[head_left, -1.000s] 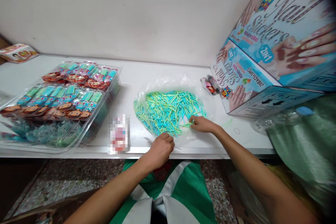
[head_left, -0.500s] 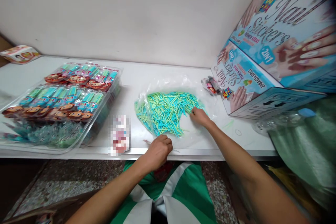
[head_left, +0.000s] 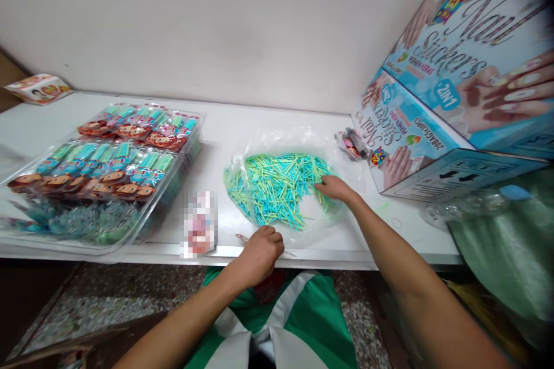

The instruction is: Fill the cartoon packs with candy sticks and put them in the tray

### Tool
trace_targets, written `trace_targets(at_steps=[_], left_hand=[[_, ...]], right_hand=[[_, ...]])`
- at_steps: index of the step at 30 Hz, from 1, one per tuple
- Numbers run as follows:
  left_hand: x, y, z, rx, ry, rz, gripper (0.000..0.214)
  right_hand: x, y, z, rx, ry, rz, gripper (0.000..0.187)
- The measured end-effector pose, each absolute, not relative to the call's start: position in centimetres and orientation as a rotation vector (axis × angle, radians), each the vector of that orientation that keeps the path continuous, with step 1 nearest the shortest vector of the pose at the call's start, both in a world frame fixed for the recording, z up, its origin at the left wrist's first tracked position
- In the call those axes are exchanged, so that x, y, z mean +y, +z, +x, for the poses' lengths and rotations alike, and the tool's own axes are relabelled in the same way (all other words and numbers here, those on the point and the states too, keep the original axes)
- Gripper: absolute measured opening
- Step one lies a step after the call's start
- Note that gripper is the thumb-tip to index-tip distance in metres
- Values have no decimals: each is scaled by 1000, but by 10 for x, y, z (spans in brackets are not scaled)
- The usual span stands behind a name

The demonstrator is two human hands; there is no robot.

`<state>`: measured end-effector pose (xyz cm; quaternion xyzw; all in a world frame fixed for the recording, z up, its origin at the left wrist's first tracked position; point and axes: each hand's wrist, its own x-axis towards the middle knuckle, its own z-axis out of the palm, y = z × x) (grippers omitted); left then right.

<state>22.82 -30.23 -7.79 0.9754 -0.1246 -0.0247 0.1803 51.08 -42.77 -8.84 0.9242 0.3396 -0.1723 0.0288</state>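
Note:
A heap of thin green and blue sticks (head_left: 277,187) lies on a crumpled clear plastic bag (head_left: 294,138), with a bare notch at its lower right. My right hand (head_left: 336,188) is at the right side of the heap, its fingertips pinched together among the sticks. Whatever lies between those fingertips is hidden. My left hand (head_left: 263,249) rests at the table's front edge just below the heap, fingers curled closed. Small pale ends of something stick out on both sides of it, the left one pinkish, but its kind is hidden.
A clear plastic tray (head_left: 162,207) full of small packets with green sticks stands at left. Beside it lies a blurred-out packet (head_left: 199,228). Printed nail sticker boxes (head_left: 433,121) rise at right, near small dark packets (head_left: 350,143) and a clear bottle (head_left: 467,204).
My right hand has shifted slightly right along the heap, and more loose sticks show beneath it. My left hand stays about where it was. The whole view has moved slightly.

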Motion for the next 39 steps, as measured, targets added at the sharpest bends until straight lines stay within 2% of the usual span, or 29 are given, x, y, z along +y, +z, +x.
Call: trace_targets(at_steps=[4, 12, 25, 33, 39], left_hand=[[-302, -78, 228, -356, -77, 2762, 16], [-302, -78, 229, -361, -83, 2748, 17], [-303, -80, 229, -342, -112, 2745, 16], [-302, -77, 228, -325, -132, 2744, 16], [-303, -73, 229, -320, -213, 2743, 16]], right_hand=[[-433, -88, 514, 1058, -519, 2921, 40], [-434, -99, 509, 930, -386, 3105, 34], [-444, -112, 513, 858, -473, 3371, 31], [-451, -119, 512, 734, -527, 3448, 11], [-450, -110, 498, 974, -324, 3809, 29]])
